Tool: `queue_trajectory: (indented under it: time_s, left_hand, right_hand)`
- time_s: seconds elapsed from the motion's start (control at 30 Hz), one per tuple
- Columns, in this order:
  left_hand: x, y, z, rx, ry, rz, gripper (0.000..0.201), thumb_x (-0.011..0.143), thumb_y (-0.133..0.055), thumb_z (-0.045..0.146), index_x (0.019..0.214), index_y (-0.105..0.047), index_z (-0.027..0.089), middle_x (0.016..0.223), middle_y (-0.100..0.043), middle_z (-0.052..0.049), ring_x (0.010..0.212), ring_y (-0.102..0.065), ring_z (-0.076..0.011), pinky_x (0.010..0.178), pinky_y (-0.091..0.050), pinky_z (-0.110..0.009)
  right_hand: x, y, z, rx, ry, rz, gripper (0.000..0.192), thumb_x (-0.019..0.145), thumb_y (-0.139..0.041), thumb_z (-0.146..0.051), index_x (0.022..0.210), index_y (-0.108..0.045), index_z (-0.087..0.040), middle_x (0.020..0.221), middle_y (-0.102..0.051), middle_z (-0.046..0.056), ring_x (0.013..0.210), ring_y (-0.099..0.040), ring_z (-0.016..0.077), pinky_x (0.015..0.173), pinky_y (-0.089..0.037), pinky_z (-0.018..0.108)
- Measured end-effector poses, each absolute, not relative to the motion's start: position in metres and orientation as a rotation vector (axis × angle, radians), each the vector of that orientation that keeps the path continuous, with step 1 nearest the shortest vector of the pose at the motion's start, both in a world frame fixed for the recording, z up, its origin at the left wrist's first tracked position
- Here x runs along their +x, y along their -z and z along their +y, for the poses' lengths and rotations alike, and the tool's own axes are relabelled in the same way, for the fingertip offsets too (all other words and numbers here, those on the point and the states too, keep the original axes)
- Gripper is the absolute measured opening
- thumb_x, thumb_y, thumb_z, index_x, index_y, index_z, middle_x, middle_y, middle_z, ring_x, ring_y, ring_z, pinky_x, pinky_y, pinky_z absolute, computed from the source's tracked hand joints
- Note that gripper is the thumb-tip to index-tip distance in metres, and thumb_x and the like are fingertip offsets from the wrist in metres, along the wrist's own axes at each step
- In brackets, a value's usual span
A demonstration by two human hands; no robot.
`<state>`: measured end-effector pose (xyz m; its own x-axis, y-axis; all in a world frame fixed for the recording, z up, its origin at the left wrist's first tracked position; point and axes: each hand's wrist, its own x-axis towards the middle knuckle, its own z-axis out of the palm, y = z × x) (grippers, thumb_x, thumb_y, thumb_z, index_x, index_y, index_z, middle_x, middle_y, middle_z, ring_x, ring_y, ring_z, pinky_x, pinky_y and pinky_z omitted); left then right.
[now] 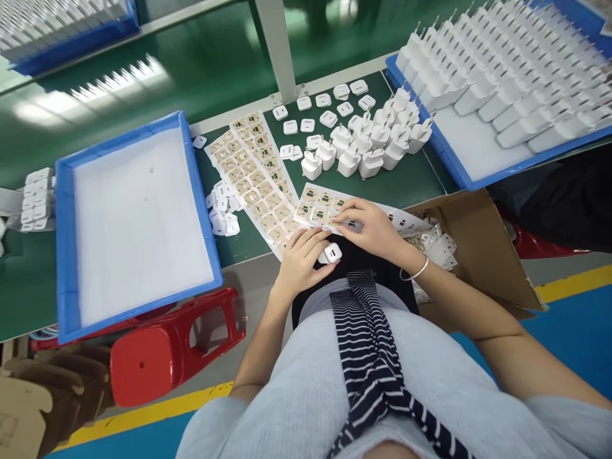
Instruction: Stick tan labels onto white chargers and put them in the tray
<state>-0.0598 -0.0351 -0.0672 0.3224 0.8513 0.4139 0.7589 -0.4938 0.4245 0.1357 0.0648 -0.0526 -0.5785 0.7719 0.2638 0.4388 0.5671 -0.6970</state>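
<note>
My left hand point(302, 262) is closed around a white USB plug charger point(333, 253), its port face turned up toward me. At the table's front edge, my right hand point(375, 231) has thumb and forefinger together on a sticker of the short sticker sheet point(313, 205); the fingertips partly hide that sticker. Two longer sheets of tan stickers point(253, 185) lie to the left. Behind the short sheet, several white chargers point(348, 159) stand in a cluster with their pins up. Small white face pieces point(329, 118) are spread behind and beside them.
An edged blue tray point(203, 223) with a white liner is on the left. Another blue tray point(452, 159) at right bears rows of chargers. A pile of white pieces point(222, 207) lies between. Below are a red stool point(143, 366) and a cardboard box point(497, 255) with scraps.
</note>
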Motion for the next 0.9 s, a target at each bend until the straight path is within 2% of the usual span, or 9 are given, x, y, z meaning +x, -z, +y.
queue_trajectory:
  time_s: [0.2,0.37,0.5,0.6,0.7,0.77,0.9]
  left_hand:
    - [-0.058,0.067,-0.033,2.407,-0.927,1.506,0.025,0.091,-0.068,0.037,0.110,-0.067,0.020,0.124,-0.076,-0.010,0.120,-0.069,-0.0275,0.105,-0.047,-0.046]
    - [-0.058,0.067,-0.033,2.401,-0.957,1.493,0.026,0.091,-0.069,0.036,0.110,-0.067,0.019,0.122,-0.076,-0.011,0.119,-0.068,-0.0277,0.104,-0.046,-0.045]
    - [-0.058,0.066,-0.032,2.358,-0.974,1.487,0.026,0.090,-0.069,0.037,0.111,-0.067,0.021,0.121,-0.076,-0.009,0.117,-0.069,-0.0274,0.103,-0.047,-0.045]
    - [-0.054,0.065,-0.030,2.285,-1.001,1.530,0.027,0.089,-0.071,0.038,0.110,-0.065,0.021,0.118,-0.077,-0.010,0.114,-0.070,-0.0269,0.103,-0.048,-0.045]
    - [-0.049,0.062,-0.027,2.138,-1.039,1.605,0.027,0.090,-0.070,0.040,0.109,-0.064,0.021,0.119,-0.076,-0.010,0.114,-0.071,-0.0264,0.106,-0.048,-0.047]
    - [-0.045,0.058,-0.024,2.066,-1.092,1.631,0.027,0.091,-0.070,0.040,0.109,-0.062,0.021,0.123,-0.074,-0.011,0.118,-0.069,-0.0268,0.111,-0.044,-0.051]
    - [-0.039,0.046,-0.018,1.995,-1.203,1.583,0.028,0.091,-0.070,0.038,0.112,-0.059,0.022,0.132,-0.069,-0.011,0.132,-0.060,-0.0287,0.117,-0.039,-0.056]
  right_hand:
    - [0.132,0.049,0.064,-1.089,-0.975,-2.132,0.011,0.086,-0.066,-0.015,0.076,-0.069,-0.019,0.091,-0.070,0.006,0.093,-0.064,0.0241,0.087,-0.048,0.040]
    - [0.128,0.045,0.070,-1.196,-1.199,-1.844,0.009,0.080,-0.069,-0.020,0.071,-0.068,-0.019,0.081,-0.067,0.003,0.075,-0.057,0.0167,0.070,-0.044,0.032]
    - [0.135,0.033,0.077,-1.198,-1.301,-1.553,0.011,0.077,-0.074,-0.029,0.073,-0.069,-0.020,0.072,-0.065,0.000,0.065,-0.053,0.0130,0.063,-0.042,0.028]
    - [0.146,0.021,0.079,-1.183,-1.469,-1.357,0.014,0.078,-0.077,-0.032,0.079,-0.069,-0.021,0.067,-0.067,-0.001,0.059,-0.057,0.0121,0.055,-0.042,0.026]
    - [0.157,0.011,0.076,-1.163,-1.597,-1.272,0.017,0.076,-0.081,-0.031,0.082,-0.070,-0.020,0.076,-0.074,0.002,0.066,-0.067,0.0139,0.057,-0.049,0.026]
    - [0.161,0.008,0.071,-1.148,-1.662,-1.253,0.018,0.075,-0.083,-0.031,0.082,-0.071,-0.019,0.080,-0.077,0.004,0.073,-0.072,0.0162,0.062,-0.053,0.026]
    - [0.164,0.005,0.060,-1.136,-1.682,-1.234,0.020,0.074,-0.086,-0.030,0.084,-0.072,-0.018,0.076,-0.077,0.003,0.070,-0.073,0.0153,0.062,-0.054,0.024]
